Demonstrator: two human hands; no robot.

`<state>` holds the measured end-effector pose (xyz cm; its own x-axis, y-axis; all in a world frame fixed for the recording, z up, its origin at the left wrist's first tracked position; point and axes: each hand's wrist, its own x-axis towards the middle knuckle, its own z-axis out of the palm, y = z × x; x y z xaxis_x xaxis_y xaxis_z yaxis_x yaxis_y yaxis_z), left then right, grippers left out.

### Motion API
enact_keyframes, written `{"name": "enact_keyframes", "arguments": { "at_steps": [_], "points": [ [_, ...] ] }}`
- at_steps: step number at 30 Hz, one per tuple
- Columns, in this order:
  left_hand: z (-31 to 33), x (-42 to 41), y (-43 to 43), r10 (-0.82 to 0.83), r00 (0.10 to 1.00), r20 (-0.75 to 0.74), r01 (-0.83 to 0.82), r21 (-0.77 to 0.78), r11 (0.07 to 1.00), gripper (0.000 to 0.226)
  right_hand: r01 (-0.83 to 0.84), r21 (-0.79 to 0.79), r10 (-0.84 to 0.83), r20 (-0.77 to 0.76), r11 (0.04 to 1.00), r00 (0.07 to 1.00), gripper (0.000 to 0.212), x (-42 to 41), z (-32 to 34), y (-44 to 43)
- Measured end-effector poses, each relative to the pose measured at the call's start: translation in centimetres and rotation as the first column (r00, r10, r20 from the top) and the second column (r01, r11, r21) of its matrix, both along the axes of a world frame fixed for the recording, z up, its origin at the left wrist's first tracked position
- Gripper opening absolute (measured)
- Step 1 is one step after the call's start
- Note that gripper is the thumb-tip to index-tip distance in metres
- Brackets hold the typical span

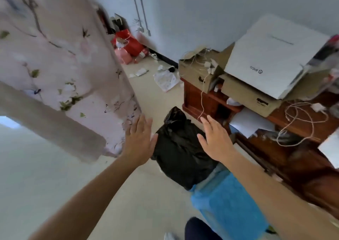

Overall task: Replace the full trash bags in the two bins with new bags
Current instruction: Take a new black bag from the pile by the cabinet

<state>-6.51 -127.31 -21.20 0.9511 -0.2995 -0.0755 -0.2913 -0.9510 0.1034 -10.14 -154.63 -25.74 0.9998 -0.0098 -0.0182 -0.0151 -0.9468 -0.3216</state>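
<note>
A full black trash bag (180, 148), tied at its top, stands on the floor in the middle of the view. Right below it is a bin lined with a blue bag (227, 203). My left hand (140, 138) hovers at the black bag's left side with fingers straight and spread. My right hand (213, 140) is held over the bag's right side, also flat and holding nothing. Whether either hand touches the bag I cannot tell.
A bed with a floral sheet (60, 61) fills the left. A wooden desk (275, 138) on the right carries cardboard boxes (251, 93), a white box (271, 56) and cables. Paper scraps (166, 78) and red bags (128, 45) litter the far floor.
</note>
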Motion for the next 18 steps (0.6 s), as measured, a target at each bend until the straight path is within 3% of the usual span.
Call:
{"name": "enact_keyframes", "arguments": {
  "at_steps": [5,10,18],
  "points": [
    [-5.7,6.7,-4.3,-0.161,0.985,-0.064,0.164,0.036,0.986,0.067,0.155,-0.023,-0.156,-0.089,0.988,0.984,0.064,3.2,-5.3,-3.6],
    [-14.1,11.3,-6.3,-0.265,0.955,-0.134,0.27,0.021,0.963,0.06,0.202,-0.023,-0.201,-0.253,0.979,0.946,0.066,7.1,-12.6,-2.8],
    [-32.8,15.3,-7.7,-0.449,0.855,-0.261,0.487,0.105,0.867,0.076,0.318,-0.086,-0.325,-0.397,0.944,0.858,0.066,7.0,-28.9,2.6]
  ]
}}
